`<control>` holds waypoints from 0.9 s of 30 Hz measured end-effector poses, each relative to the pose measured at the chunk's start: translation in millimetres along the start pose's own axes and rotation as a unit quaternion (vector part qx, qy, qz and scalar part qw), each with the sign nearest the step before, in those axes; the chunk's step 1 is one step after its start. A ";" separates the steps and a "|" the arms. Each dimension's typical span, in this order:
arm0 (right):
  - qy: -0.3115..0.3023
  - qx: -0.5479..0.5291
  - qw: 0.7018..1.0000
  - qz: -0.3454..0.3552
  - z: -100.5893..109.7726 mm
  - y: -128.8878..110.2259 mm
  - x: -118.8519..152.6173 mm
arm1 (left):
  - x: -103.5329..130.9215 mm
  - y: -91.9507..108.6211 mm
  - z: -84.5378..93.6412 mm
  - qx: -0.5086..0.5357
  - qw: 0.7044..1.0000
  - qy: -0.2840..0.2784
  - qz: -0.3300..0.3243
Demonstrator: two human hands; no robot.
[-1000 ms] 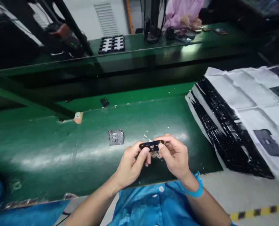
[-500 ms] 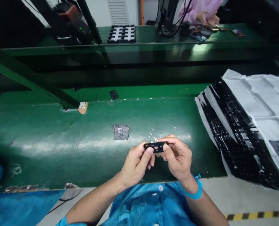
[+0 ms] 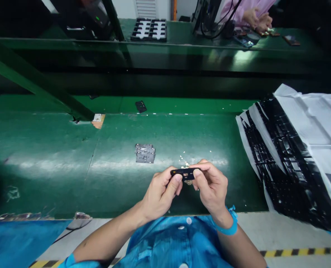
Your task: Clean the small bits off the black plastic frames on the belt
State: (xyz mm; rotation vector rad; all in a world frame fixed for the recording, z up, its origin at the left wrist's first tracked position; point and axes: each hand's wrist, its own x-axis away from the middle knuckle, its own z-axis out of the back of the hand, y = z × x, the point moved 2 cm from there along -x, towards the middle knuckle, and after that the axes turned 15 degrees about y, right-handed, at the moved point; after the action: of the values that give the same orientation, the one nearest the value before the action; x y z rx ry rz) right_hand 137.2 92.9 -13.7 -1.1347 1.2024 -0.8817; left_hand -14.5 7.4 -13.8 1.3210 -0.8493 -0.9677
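Between my two hands is a small black plastic plate (image 3: pixel 185 174) with cut-outs and a yellow mark near its left end. My left hand (image 3: pixel 165 190) pinches its left end between thumb and fingers. At the other end, my right hand (image 3: pixel 211 186) grips it, the thumb pressed on its upper face. Small pale bits (image 3: pixel 185 163) lie scattered on the green bench just beyond and beneath the plate. To the left rests a small stack of dark grey plastic parts (image 3: pixel 145 154).
A bundle of black parts in white trays (image 3: pixel 290 163) takes up the right side. A green post (image 3: pixel 56 96) stands at left. One black part (image 3: pixel 140 106) lies farther back. On the far bench are a black tray (image 3: pixel 149 29) and another person's hands (image 3: pixel 257 19).
The view has shifted slightly, so the far bench sits higher in the picture. The right thumb now covers the yellow mark at the plate's right end. Both hands keep hold of the plate.
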 end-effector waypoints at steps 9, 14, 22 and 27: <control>0.017 0.001 0.996 -0.085 -0.9 5.3 3.0 | -3.9 -4.4 6.1 -0.021 0.999 -0.038 0.004; 0.011 -0.010 0.993 -0.113 -3.5 1.6 7.3 | -4.3 -10.4 6.1 0.015 0.999 -0.013 0.046; 0.014 -0.014 0.995 -0.096 -11.9 0.7 13.1 | -4.2 -11.3 0.6 0.051 0.997 0.050 0.040; 0.013 -0.012 0.995 -0.101 -13.7 1.8 15.1 | -3.3 -13.5 0.9 0.058 0.996 0.053 0.031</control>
State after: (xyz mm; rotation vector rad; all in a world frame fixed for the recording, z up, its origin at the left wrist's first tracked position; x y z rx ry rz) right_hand 126.3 76.3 -18.9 -1.2848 1.1359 -1.0394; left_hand -17.7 10.2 -27.0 1.4239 -0.8698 -0.8019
